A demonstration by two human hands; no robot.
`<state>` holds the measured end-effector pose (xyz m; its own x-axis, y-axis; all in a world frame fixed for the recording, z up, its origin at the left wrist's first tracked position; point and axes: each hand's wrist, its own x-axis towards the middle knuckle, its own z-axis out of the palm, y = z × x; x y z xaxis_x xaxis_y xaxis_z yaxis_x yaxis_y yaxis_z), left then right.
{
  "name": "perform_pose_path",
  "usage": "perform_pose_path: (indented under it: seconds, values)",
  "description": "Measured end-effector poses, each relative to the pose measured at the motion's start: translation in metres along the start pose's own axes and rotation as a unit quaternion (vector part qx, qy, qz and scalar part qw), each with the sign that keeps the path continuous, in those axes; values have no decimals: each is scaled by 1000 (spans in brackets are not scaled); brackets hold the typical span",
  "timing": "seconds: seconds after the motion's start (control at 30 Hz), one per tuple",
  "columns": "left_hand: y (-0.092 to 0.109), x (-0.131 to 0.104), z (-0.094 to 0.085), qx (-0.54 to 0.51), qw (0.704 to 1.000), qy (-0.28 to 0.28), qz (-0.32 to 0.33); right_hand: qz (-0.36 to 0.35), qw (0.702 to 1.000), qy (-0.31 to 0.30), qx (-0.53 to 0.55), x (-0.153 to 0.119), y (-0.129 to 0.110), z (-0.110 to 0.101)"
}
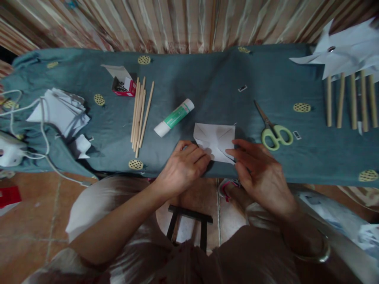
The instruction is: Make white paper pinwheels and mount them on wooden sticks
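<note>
A small white square of paper (213, 136) lies near the table's front edge, with crease or cut lines running in from its corners. Curled fingers of my left hand (186, 163) hold its lower left corner. At the opposite side, my right hand (260, 167) has its fingertips on the paper's right edge, the thumb below them, gripping the lower right corner. Just beyond my left hand rests a glue stick (175, 117) with a green label. Scissors (274, 132) with light green handles lie right of the paper, blades half closed and pointing away.
Several wooden sticks (138, 118) lie left of the glue stick, beside an open red box of small metal pins (122, 83). Cut paper sheets (60, 110) and a white power strip with cables (12, 150) are farther left. Finished paper pinwheels (343, 49) on sticks lie at right.
</note>
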<state>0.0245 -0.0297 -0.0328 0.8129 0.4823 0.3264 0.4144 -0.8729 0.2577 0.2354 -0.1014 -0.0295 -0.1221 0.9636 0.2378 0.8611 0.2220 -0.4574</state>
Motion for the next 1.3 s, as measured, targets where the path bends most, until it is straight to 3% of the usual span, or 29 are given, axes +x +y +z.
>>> perform_pose_path:
  seconds: [0.33, 0.47, 0.8, 1.3]
  values:
    - [3, -6, -7, -36, 999, -24, -12, 76, 979, -23, 189, 2, -3, -5]
    - [5, -6, -7, -36, 999, -25, -5, 83, 973, -17, 214, 3, -4, -4]
    - [9, -9, -2, -33, 999, 0, 14, 56, 989, 14, 138, 8, -11, 9]
    - [13, -9, 0, -47, 998, -28, 22, 37, 993, 68, 87, 12, -13, 20]
